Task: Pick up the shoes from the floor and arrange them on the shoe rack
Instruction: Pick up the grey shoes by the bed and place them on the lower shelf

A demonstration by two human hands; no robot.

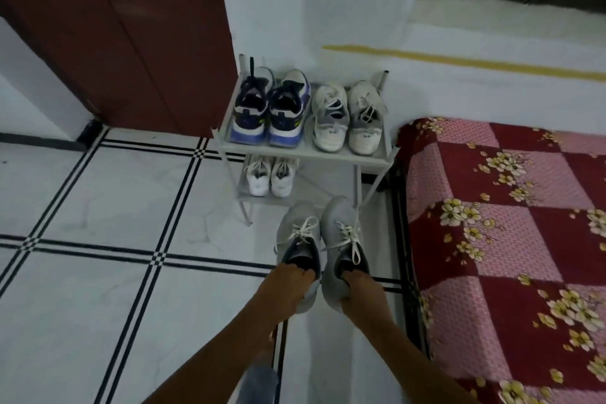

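i have my left hand (288, 285) gripping the left grey shoe (296, 229) at its heel, fingers curled into the opening. my right hand (359, 285) grips the right grey shoe (339, 223) the same way. both are held side by side just in front of the shoe rack (305, 152), toes toward its lower shelf. on the rack's top shelf sit a navy-and-purple pair (269, 111) at left and a white-and-grey pair (347, 118) at right. a white pair (270, 175) sits below on the left.

top shelf (305, 153) full, lower shelf (328, 182) (right half) free
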